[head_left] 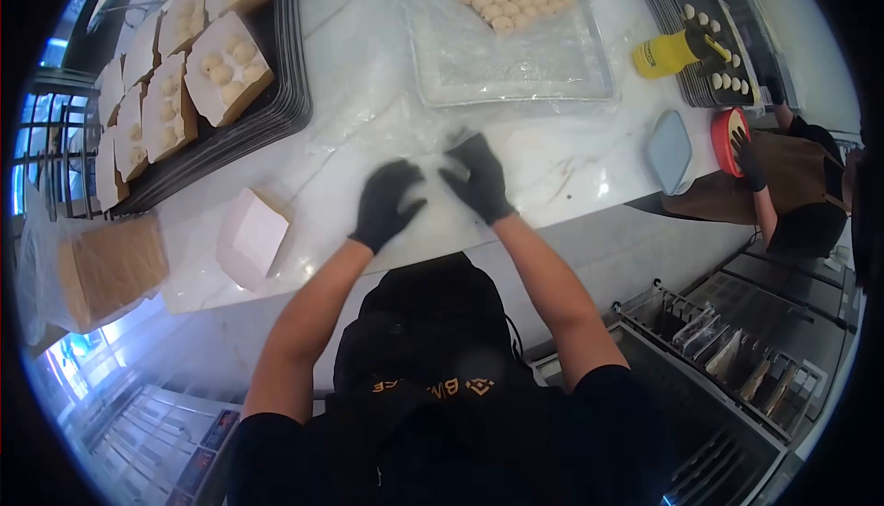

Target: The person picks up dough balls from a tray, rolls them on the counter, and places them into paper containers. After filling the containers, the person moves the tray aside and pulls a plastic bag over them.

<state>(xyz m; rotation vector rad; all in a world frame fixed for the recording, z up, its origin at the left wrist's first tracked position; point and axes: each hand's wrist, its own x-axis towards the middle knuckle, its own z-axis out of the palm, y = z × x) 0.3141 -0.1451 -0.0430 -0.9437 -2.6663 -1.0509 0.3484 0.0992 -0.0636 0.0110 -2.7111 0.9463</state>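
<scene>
Both my hands wear black gloves and hover low over or rest on the marble counter (341, 138), close together; contact is hard to judge. My left hand (389, 204) has its thumb and fingers apart, holding nothing. My right hand (477, 179) is slightly smeared by motion, its thumb apart from the fingers, with nothing seen in it. Beyond them lies a clear plastic-covered tray (511, 92) with a cluster of pale dough balls (520, 0). Left of my left hand stands an open white paper box (253, 239) with no contents visible.
At left, paper boxes of dough balls (228, 69) sit on stacked black trays (293, 92). A bagged stack of brown cardboard (115, 262) is at the corner. At right are a yellow bottle (663, 55), a blue-grey lid (670, 151), and a co-worker's gloved hand (750, 161) at a red container (725, 142).
</scene>
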